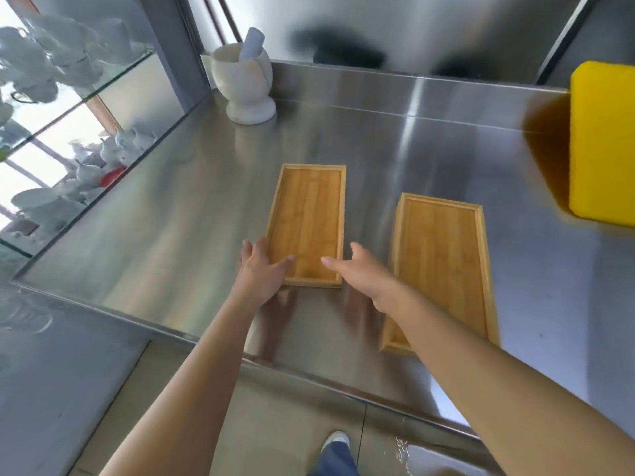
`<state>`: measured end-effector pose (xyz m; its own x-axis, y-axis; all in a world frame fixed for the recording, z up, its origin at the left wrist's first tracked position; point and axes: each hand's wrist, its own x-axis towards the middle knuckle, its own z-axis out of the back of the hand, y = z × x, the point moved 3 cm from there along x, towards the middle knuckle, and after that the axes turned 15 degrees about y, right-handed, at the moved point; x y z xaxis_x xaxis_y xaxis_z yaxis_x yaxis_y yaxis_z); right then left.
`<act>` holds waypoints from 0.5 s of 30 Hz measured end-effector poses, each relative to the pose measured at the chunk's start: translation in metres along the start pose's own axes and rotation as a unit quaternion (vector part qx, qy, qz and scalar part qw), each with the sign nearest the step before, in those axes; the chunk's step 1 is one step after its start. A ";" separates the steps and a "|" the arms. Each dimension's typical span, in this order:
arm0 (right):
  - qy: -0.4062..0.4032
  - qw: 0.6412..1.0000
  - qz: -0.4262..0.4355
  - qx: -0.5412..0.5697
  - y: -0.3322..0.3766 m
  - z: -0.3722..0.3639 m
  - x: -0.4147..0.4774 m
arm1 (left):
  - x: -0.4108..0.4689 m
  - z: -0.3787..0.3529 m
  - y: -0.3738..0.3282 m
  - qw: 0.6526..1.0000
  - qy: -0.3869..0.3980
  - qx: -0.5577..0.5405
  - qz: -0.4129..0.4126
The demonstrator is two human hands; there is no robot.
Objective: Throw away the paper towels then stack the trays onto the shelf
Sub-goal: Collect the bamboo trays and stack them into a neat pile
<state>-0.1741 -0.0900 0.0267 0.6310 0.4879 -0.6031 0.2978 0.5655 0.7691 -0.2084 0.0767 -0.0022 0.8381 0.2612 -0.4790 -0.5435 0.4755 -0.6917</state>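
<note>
Two empty bamboo trays lie on the steel counter [171, 218]. The left tray [309, 214] sits in the middle of the counter, the right tray [443, 262] nearer the front edge, partly hidden by my right forearm. My left hand [261, 269] is open at the near left corner of the left tray, thumb over the rim. At that tray's near right corner is my right hand [360, 273], open, thumb above the tray floor. I cannot tell whether either hand grips the tray. No paper towel is in view.
A white stone mortar with pestle [244, 84] stands at the back left. A yellow block [601, 142] sits at the right edge. Glass shelves with white crockery [62, 63] run along the left. The floor and my shoe [336, 441] show below the counter's front edge.
</note>
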 end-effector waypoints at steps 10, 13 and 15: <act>-0.040 0.962 -0.014 0.270 0.013 -0.002 0.027 | 0.022 0.026 0.001 0.956 0.042 -0.274 0.096; -0.076 0.970 -0.018 0.232 0.015 0.006 0.026 | 0.023 0.033 0.004 0.963 0.047 -0.242 0.111; -0.094 0.985 0.001 0.142 0.018 0.008 0.022 | 0.016 0.029 -0.006 0.980 0.043 -0.178 0.079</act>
<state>-0.1495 -0.0741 0.0296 0.7459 0.3411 -0.5721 0.4676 0.3435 0.8145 -0.1904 0.1024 0.0099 0.7437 0.2294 -0.6279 -0.6605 0.1079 -0.7430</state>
